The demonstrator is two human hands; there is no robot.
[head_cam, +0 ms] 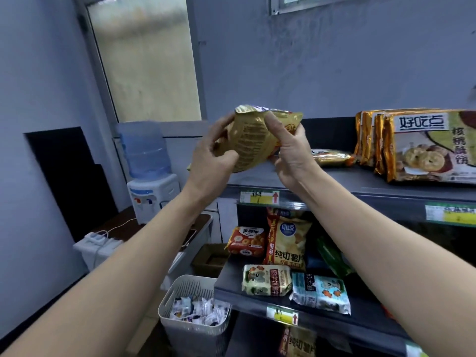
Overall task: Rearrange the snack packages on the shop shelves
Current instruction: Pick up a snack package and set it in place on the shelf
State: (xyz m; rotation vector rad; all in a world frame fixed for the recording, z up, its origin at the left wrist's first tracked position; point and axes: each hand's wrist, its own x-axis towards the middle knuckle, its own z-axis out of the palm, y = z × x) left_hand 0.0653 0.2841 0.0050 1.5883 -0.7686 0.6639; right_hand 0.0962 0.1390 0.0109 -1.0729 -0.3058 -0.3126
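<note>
A gold snack packet (253, 140) is held up in front of the top shelf (360, 177), its printed back facing me. My left hand (210, 157) grips its left side and my right hand (289, 148) pinches its right edge with the thumb on top. On the top shelf lie a flat gold packet (332, 157) and several upright biscuit packs (422, 145) at the right. The middle shelf (231, 276) carries a red pack (247, 240), a tall chip bag (288, 243), a cream pack (266, 279) and a light blue pack (320, 292).
A white basket (180, 287) with small wrapped items stands on the floor left of the shelves. A water dispenser (152, 171) sits on a desk at the left, with a power strip (96, 238) in front. A cardboard box (210, 258) lies beside the middle shelf.
</note>
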